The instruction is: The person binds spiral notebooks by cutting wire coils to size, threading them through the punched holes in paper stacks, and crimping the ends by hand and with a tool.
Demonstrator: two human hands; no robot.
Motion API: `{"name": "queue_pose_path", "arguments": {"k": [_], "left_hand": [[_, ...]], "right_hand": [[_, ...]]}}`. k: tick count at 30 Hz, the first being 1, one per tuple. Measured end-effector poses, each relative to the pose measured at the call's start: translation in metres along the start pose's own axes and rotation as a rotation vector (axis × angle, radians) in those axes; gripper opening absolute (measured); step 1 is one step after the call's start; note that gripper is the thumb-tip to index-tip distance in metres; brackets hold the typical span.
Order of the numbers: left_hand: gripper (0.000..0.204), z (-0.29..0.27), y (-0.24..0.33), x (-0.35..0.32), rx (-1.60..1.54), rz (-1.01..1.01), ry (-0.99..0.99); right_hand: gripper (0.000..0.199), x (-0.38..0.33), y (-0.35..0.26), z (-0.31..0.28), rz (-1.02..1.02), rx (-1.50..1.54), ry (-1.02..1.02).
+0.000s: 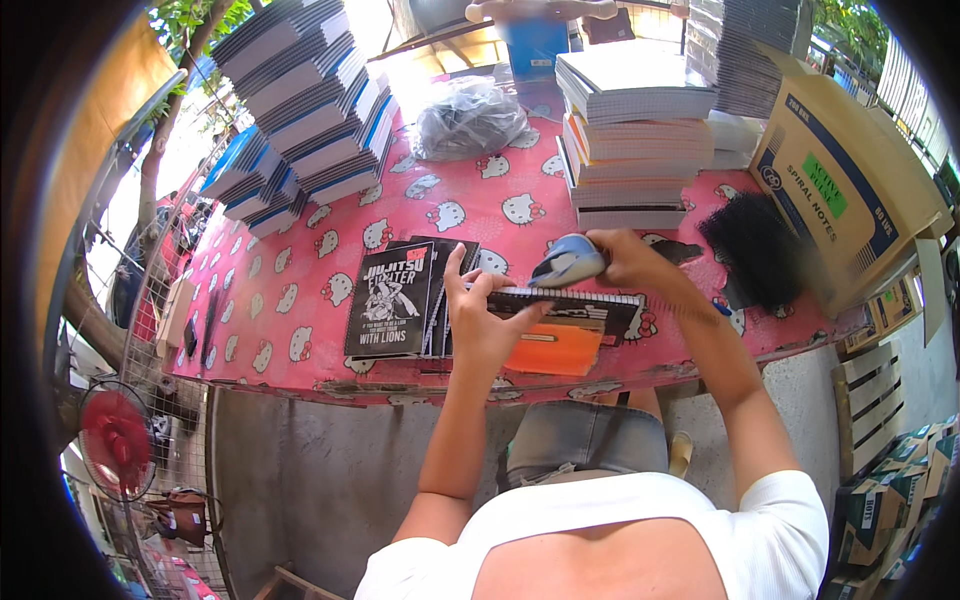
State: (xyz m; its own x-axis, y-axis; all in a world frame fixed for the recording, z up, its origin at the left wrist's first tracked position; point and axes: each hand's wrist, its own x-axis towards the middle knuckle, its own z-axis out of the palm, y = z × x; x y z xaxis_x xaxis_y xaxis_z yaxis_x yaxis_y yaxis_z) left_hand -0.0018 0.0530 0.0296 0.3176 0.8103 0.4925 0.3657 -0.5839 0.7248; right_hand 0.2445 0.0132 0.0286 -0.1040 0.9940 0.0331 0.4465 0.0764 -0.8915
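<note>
My left hand (480, 318) grips a spiral notebook (620, 312), thumb and fingers on its near left part, index finger raised. The notebook stands tilted with its bound edge up, and an orange sheet or cover (555, 350) shows below it. In my closed right hand (632, 262) is a blue-grey pliers-like tool (568, 262), held just above the bound edge; its tip cannot be made out. A thin dark coil runs from the notebook's right end under my right forearm. Left of my left hand lie several black notebooks (388, 300) with a printed fighter on the cover.
Tall notebook stacks (310, 110) rise at the back left, and another stack (640, 140) stands back right. A clear plastic bag (468, 118) lies between them. Black coils (755, 250) are heaped beside a cardboard box (840, 190) at the right. The pink patterned tablecloth (300, 270) covers the table.
</note>
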Motion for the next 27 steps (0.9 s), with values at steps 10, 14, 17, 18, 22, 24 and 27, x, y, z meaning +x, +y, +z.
{"name": "queue_pose_path", "arguments": {"k": [10, 14, 17, 18, 22, 24, 27], "left_hand": [[0.044, -0.01, -0.035, -0.005, -0.186, -0.088, -0.014], [0.061, -0.01, -0.024, -0.003, -0.553, -0.213, -0.016], [0.063, -0.01, -0.033, -0.008, -0.667, -0.255, 0.026], [0.062, -0.01, -0.036, -0.009, -0.763, -0.262, 0.056], [0.039, -0.015, -0.048, -0.019, -0.791, -0.359, 0.06], [0.032, -0.014, -0.049, -0.016, -0.844, -0.346, 0.119], [0.034, -0.012, -0.058, -0.017, -0.921, -0.348, 0.116]], "right_hand": [[0.047, 0.015, -0.009, 0.022, -0.24, 0.606, 0.026], [0.045, 0.043, 0.007, 0.013, 0.013, -0.316, 0.029], [0.044, 0.047, 0.021, 0.03, -0.245, 0.146, -0.045], [0.044, 0.05, 0.019, 0.033, -0.317, 0.146, -0.091], [0.046, 0.04, -0.018, 0.025, -0.1, 0.48, -0.119], [0.045, 0.046, -0.028, 0.034, -0.243, 0.489, -0.063], [0.046, 0.055, -0.022, 0.028, -0.081, -0.293, 0.029]]}}
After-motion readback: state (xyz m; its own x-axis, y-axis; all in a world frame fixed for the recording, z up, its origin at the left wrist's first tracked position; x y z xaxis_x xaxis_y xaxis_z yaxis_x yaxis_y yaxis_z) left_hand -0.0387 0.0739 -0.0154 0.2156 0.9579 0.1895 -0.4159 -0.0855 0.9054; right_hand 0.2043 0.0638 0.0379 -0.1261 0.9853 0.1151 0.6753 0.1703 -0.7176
